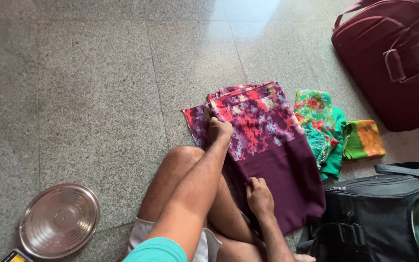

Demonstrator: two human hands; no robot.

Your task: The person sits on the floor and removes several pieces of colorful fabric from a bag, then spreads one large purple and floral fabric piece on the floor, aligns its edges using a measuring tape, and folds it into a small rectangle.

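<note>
A folded purple cloth (272,160) with a pink and red print on its far half lies on the stone floor in front of my bent legs. My left hand (219,130) reaches over my knee and pinches the cloth's printed left edge. Closer to me, my right hand (259,195) grips the plain dark purple edge. The near left corner of the cloth is hidden behind my leg.
A green floral cloth (318,123) and a green and orange folded cloth (364,139) lie right of the purple one. A maroon bag (394,58) stands at the far right, a black bag (374,213) at the near right. A steel plate (59,221) rests at the near left.
</note>
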